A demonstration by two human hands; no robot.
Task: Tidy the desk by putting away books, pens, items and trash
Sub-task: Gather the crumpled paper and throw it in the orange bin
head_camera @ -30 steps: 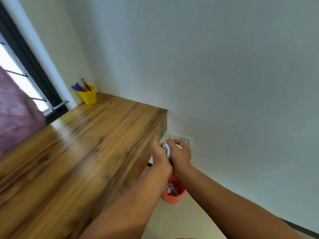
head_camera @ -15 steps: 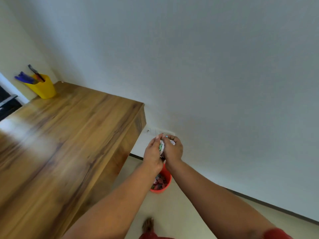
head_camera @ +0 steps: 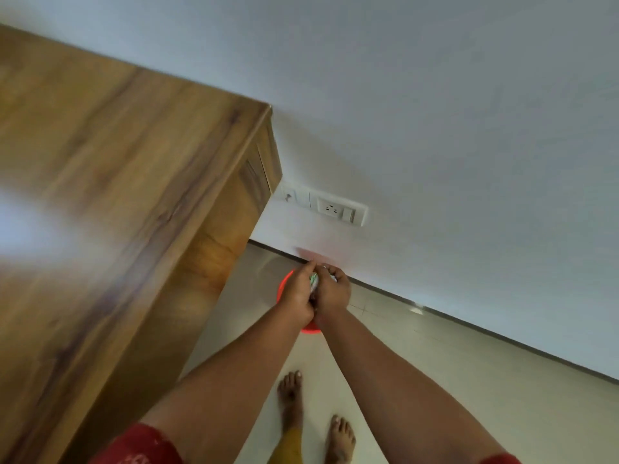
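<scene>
My left hand and my right hand are pressed together around a wad of crumpled paper trash, white with a bit of green showing between the fingers. Both hands hold it directly above a small red trash bin that stands on the floor by the wall. Most of the bin and its contents are hidden behind my hands and wrists; only parts of its rim show.
The wooden desk fills the left side, its corner near the wall. A white socket plate sits low on the wall beside the desk. My bare feet stand on the pale tiled floor below the bin.
The view has tilted down and to the right, so the yellow pen cup has left the frame. My hands have moved lower with the trash and now cover the bin.
</scene>
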